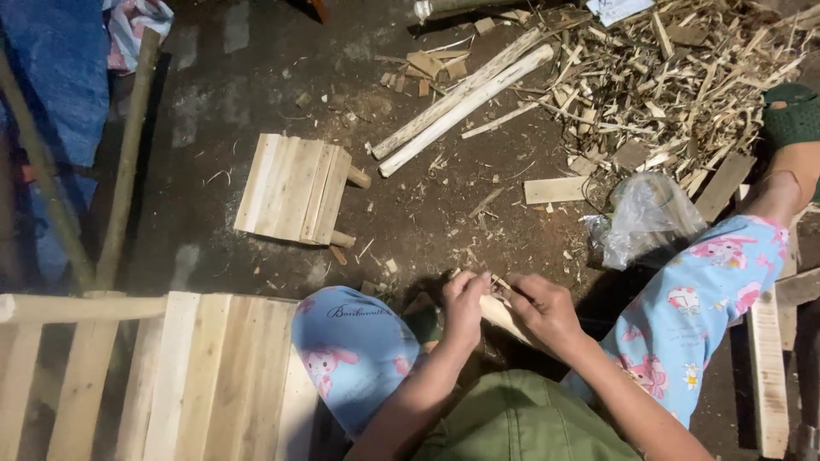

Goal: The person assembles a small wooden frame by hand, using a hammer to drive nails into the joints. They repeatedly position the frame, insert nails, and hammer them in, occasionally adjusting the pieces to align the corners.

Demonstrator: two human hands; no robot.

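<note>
The surface is a dark dirt floor (256, 77), stained and scattered with chips. Both hands work low at the centre, between the person's knees. The left hand (465, 307) is closed in a fist around the near end of a pale wood piece (500, 314). The right hand (547, 312) grips the same piece from the other side, fingers curled over it. The piece lies tilted across the 2 hands, just above the floor.

Ahead of the hands, a small wooden stool (295, 189) lies on the floor. 2 peeled sticks (465, 98) lie side by side beyond it. A heap of wood shavings (683, 77) fills the upper right. A clear plastic bag (645, 218) sits near the right knee. A plank pallet (171, 376) occupies the lower left.
</note>
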